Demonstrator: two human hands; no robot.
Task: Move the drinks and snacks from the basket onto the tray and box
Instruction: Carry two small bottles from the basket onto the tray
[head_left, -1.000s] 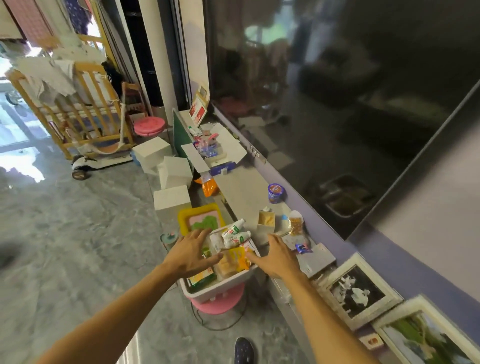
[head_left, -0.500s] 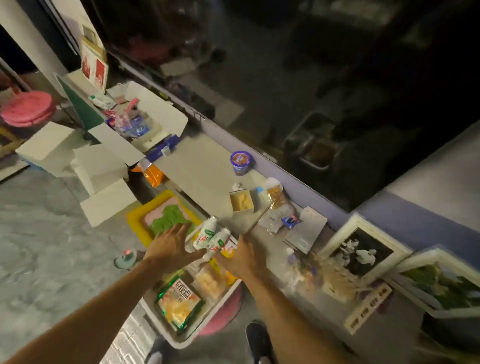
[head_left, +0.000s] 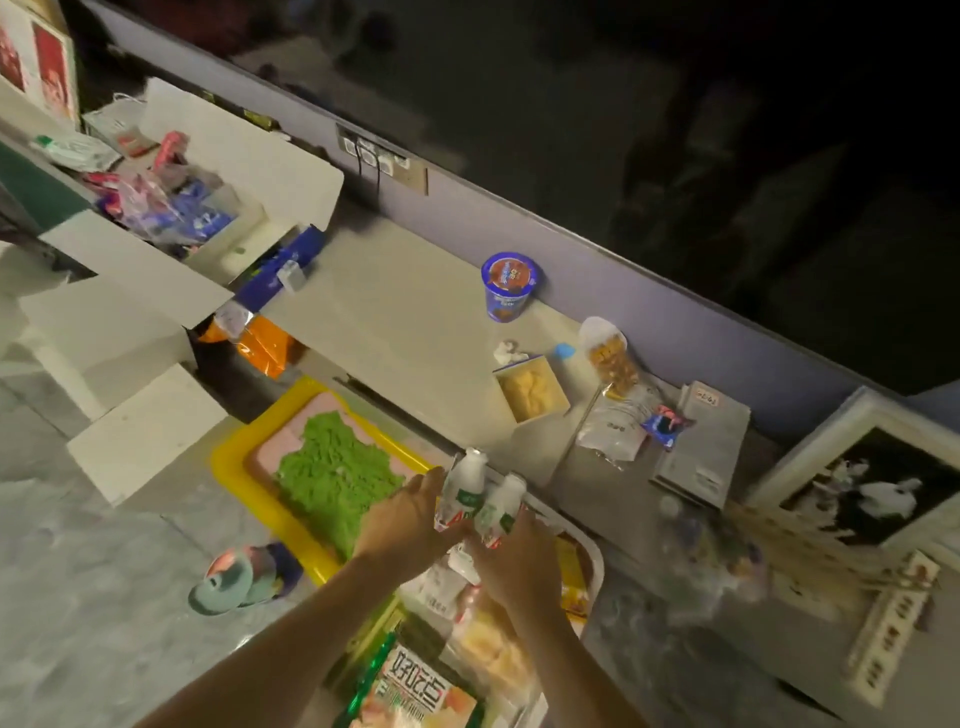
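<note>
The grey surface (head_left: 405, 322) runs along the far side of the basket (head_left: 595, 556). Farther off, to the basket's left, an open white box (head_left: 249, 150) holds a jumble of bright packets. Just left of the basket lies the yellow tray (head_left: 228, 462), with only a green patch inside. The basket holds a green snack bag (head_left: 415, 696) and other packets. Over its far end the left hand (head_left: 405, 519) grips one white drink bottle (head_left: 465, 483), and the right hand (head_left: 519, 556) grips a second bottle (head_left: 501, 506). The drinks appear to be coming out. The next move would be to carry them left to the tray and set them upright.
</note>
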